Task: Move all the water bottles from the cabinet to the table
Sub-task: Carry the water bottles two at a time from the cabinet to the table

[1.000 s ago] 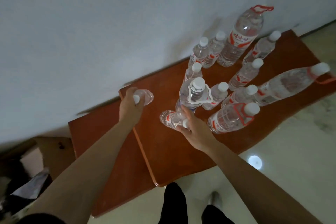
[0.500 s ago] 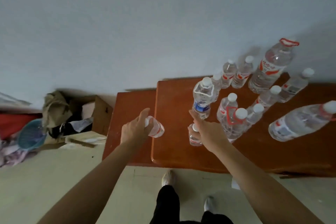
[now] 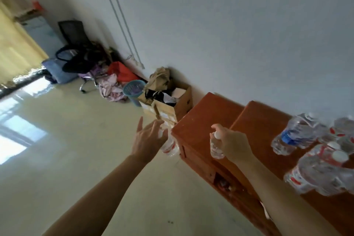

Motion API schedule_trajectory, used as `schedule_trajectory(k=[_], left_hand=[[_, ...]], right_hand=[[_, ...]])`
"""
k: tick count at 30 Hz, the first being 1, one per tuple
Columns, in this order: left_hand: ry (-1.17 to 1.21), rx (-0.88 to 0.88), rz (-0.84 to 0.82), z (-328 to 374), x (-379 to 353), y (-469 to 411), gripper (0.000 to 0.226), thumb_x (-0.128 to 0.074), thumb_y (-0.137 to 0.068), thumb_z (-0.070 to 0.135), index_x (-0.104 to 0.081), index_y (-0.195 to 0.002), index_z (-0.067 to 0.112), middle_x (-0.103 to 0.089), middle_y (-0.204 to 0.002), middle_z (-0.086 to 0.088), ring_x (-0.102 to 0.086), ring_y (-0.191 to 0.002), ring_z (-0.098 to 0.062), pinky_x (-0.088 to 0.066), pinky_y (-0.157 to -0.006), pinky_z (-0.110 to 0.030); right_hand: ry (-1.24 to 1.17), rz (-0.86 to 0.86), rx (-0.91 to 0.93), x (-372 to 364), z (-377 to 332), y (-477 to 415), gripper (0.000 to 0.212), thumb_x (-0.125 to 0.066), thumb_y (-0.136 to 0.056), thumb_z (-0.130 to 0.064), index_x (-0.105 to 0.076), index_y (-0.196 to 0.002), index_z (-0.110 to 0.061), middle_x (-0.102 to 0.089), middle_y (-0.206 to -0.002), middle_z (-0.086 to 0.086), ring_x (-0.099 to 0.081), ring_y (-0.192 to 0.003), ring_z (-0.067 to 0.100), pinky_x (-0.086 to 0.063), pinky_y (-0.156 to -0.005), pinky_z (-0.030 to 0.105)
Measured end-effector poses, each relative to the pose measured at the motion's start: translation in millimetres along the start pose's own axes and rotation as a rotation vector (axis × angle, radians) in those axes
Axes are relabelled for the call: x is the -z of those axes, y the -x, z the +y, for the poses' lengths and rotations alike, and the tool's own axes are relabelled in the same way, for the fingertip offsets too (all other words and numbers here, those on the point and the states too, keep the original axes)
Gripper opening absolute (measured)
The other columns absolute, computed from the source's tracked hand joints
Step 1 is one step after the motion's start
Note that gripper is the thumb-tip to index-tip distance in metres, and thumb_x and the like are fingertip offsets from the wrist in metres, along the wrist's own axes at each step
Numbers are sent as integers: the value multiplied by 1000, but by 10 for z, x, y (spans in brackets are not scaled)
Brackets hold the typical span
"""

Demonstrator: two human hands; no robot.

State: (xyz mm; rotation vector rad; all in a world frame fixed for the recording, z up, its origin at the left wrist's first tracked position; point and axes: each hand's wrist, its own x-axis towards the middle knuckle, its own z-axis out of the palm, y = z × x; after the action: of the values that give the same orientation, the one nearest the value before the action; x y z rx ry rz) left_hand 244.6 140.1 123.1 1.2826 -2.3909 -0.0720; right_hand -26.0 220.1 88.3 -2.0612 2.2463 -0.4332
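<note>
1. The left grip [image 3: 147, 140] spreads its fingers against a small clear red-labelled plastic bottle [image 3: 170, 146]. We cannot tell whether it actually holds it. This bottle hangs over the glossy pale floor [image 3: 76, 159], just beside the low red-brown wooden cabinet [image 3: 201, 117].
2. The right grip [image 3: 232, 144] curls round the neck of a small clear white-capped plastic bottle [image 3: 216, 149], held in the air at the cabinet's front edge.
3. Risk: smooth thin plastic could slip from the splayed left fingers and drop.
4. Risk: the right forearm lies near the crowded clear bottles [image 3: 316, 176] on the polished red-brown bench [image 3: 268, 126]. A brush could topple them.
</note>
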Motion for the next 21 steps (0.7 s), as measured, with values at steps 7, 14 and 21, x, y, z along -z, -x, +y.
schedule_trajectory(k=[7, 14, 21], left_hand=[[-9, 157, 294, -1377, 1070, 1448, 14, -76, -84, 5, -68, -93, -1, -74, -99, -17, -61, -119, -39, -39, -105, -64], [-144, 361, 379, -2594, 1990, 3028, 12, -81, -77, 1, -69, -80, 2, -74, -81, -12, -66, -110, -40, -48, -97, -61], [-341, 731, 391, -3712, 2699, 4631, 7, -66, -82, 18, -71, -77, 15, -74, -74, -7, -75, -88, -26, -51, -47, -33]], right_hand=[[35, -7, 298, -351, -2095, -149, 33, -58, -97, -29, -66, -126, -16, -76, -100, 7, -74, -74, 24, -60, -62, 34], [-81, -18, 455, -759, -4251, -22, 24, -69, -92, -41, -73, -100, -19, -74, -82, 3, -72, -69, 27, -55, -57, 35], [-60, 76, 853, -1231, -6386, 248, 21, -82, -81, -36, -78, -96, -21, -74, -74, 5, -68, -54, 29, -53, -45, 34]])
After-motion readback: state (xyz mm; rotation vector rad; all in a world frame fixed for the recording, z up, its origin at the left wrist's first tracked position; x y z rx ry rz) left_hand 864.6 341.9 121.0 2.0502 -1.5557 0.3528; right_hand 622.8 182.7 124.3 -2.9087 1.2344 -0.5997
